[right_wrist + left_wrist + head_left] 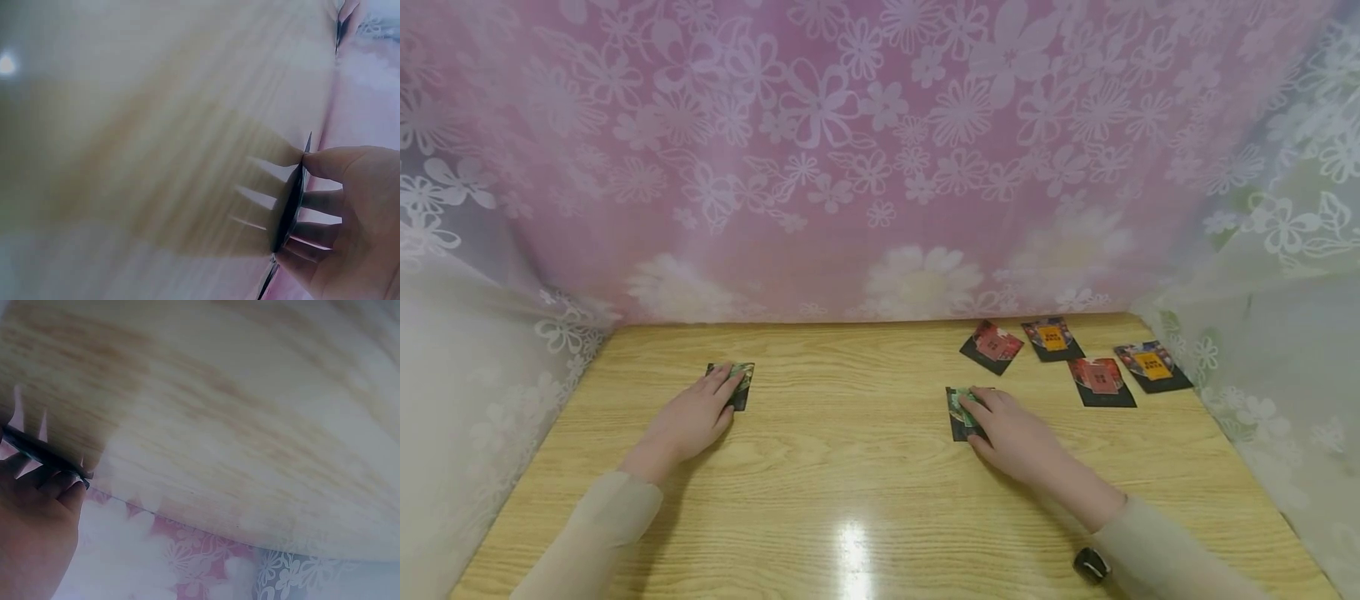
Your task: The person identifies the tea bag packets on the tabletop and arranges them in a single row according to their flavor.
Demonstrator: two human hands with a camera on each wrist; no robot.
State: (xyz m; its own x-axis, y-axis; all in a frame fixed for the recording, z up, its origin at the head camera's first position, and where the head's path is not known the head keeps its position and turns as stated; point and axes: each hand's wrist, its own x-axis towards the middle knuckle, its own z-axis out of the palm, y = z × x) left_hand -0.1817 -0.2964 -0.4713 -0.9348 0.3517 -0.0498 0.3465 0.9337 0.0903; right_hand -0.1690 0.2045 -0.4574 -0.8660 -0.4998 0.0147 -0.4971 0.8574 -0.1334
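Observation:
In the head view my left hand [696, 417] rests on a small square dark packet with green print [745, 383] at the table's left. Its fingers lie over the packet, covering much of it, with the thumb by the near edge. My right hand [1018, 433] touches a similar green-and-black packet [958, 414] right of the middle. In the right wrist view, the spread fingertips and thumb meet the dark packet [289, 209], which lies against the table. The left wrist view shows the left packet [44, 453] edge-on beneath the fingers.
Two red-and-black packets [992, 346] [1102, 383] and two packets with orange labels [1052, 337] [1152, 367] lie at the back right. A small black object [1091, 565] sits beside the right sleeve. Floral curtains [880, 167] border the wooden table [850, 467] behind and at both sides.

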